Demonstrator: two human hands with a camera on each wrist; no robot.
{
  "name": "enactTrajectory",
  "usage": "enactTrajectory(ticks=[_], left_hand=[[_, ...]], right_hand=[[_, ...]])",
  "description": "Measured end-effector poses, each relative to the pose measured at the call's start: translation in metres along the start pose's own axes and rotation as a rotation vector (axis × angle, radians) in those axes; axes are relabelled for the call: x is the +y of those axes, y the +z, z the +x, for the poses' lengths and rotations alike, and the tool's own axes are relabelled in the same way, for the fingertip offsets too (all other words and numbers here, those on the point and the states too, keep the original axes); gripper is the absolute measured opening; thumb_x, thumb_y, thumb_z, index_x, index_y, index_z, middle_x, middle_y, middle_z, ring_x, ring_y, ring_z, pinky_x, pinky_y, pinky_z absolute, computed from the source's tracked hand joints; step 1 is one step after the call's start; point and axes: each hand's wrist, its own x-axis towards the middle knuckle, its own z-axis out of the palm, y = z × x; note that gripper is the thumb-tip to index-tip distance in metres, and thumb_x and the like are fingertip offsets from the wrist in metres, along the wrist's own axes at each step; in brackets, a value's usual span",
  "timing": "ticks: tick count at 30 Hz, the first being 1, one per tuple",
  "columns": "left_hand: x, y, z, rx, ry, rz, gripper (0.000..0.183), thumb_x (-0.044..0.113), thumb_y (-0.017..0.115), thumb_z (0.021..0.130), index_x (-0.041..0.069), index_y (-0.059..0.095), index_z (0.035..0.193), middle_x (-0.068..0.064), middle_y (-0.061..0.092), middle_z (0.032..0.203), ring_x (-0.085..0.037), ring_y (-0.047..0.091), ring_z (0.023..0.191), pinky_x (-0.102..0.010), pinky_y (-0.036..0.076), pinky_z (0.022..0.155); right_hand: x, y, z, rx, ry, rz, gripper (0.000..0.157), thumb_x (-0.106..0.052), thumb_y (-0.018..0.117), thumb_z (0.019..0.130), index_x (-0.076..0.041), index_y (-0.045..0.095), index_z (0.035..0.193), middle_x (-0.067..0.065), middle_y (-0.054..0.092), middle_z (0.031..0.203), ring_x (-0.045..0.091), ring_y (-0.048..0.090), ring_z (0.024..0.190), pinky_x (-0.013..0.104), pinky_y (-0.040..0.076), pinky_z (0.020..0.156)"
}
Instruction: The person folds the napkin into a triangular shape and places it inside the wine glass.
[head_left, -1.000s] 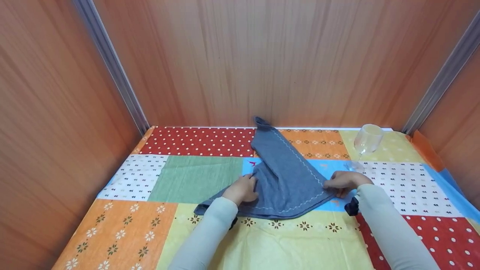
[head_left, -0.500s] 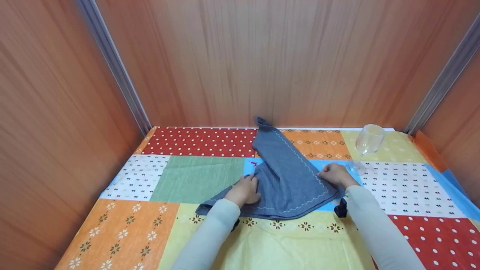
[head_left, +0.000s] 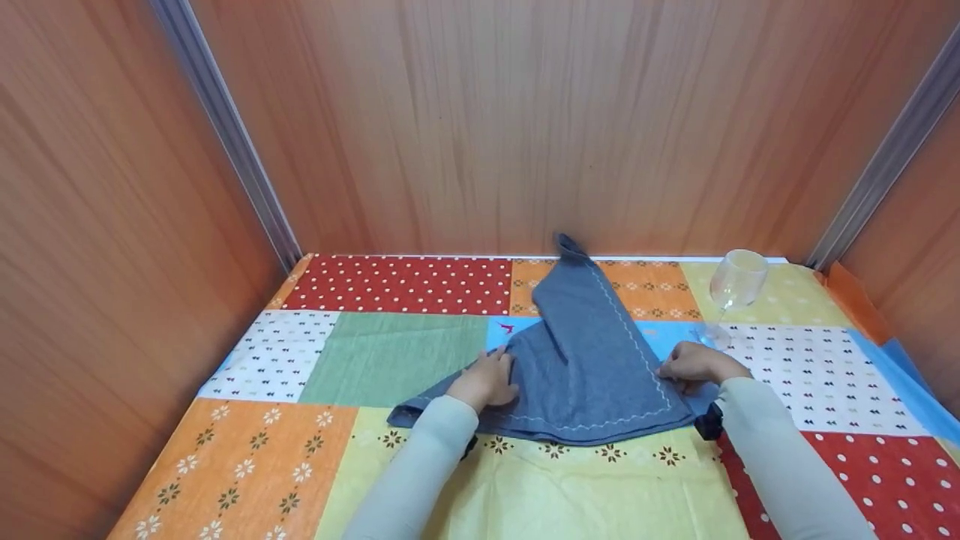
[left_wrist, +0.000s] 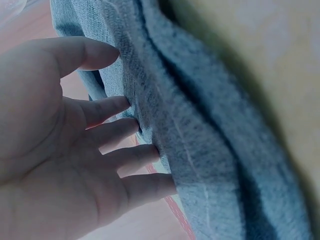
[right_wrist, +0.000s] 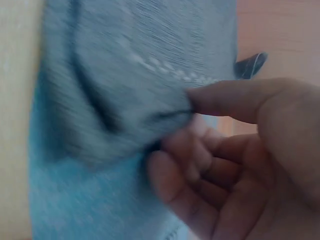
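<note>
A grey-blue cloth napkin (head_left: 592, 375) with a white wavy stitched line lies folded on the table, its far tip pointing to the back wall. My left hand (head_left: 484, 379) rests on its left part. In the left wrist view the fingers (left_wrist: 150, 190) of that hand are spread and nearly straight, touching the cloth. At the napkin's right edge, my right hand (head_left: 697, 362) pinches the fabric. The right wrist view, slightly blurred, has the thumb (right_wrist: 225, 100) and curled fingers holding a fold of the napkin (right_wrist: 125, 85). Part of the cloth under each hand is hidden.
A clear stemmed wine glass (head_left: 739, 279) stands at the back right, just beyond my right hand. A patchwork tablecloth (head_left: 405, 360) covers the table. Wood-grain panels (head_left: 480, 127) rise behind and at both sides.
The napkin's far tip and right edge have shifted to the right. My right hand moved a little left, then back right with the cloth. My left hand has stayed in place.
</note>
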Motion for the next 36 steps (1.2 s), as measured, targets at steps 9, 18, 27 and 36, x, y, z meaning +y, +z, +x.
enactTrajectory(ticks=[9,18,27,36], left_hand=[[0.0,-0.001,0.001,0.027,0.01,-0.009,0.061,0.03,0.062,0.099,0.006,0.043,0.151,-0.012,0.033,0.159,-0.037,0.029,0.146,-0.051,0.034,0.112],[-0.005,-0.002,0.006,0.21,0.015,0.043,0.034,0.018,0.068,0.096,-0.003,0.064,0.122,-0.021,0.064,0.116,-0.033,0.063,0.108,-0.045,0.053,0.089],[-0.012,-0.006,0.018,0.384,-0.004,0.086,0.009,-0.002,0.067,0.092,0.002,0.071,0.099,-0.015,0.069,0.087,-0.029,0.069,0.086,-0.041,0.058,0.074],[-0.037,-0.014,0.027,0.417,-0.041,0.107,0.012,0.0,0.065,0.095,0.004,0.076,0.096,-0.013,0.072,0.087,-0.027,0.07,0.084,-0.042,0.058,0.07]], right_hand=[[-0.002,-0.007,-0.003,-0.067,0.04,-0.02,0.028,-0.018,0.061,0.097,-0.006,0.058,0.072,0.003,0.054,0.064,0.013,0.053,0.057,0.028,0.051,0.057],[0.002,-0.001,0.013,0.128,0.039,0.085,0.031,-0.023,0.058,0.101,-0.005,0.055,0.075,0.004,0.053,0.065,0.015,0.051,0.058,0.03,0.047,0.058],[0.006,0.0,0.027,0.196,0.076,0.121,0.032,-0.022,0.057,0.1,-0.012,0.05,0.07,0.0,0.047,0.065,0.015,0.048,0.06,0.029,0.044,0.059],[0.004,0.003,0.017,0.129,0.031,0.084,0.033,-0.016,0.058,0.097,-0.009,0.054,0.065,0.002,0.054,0.061,0.013,0.051,0.054,0.027,0.047,0.055]])
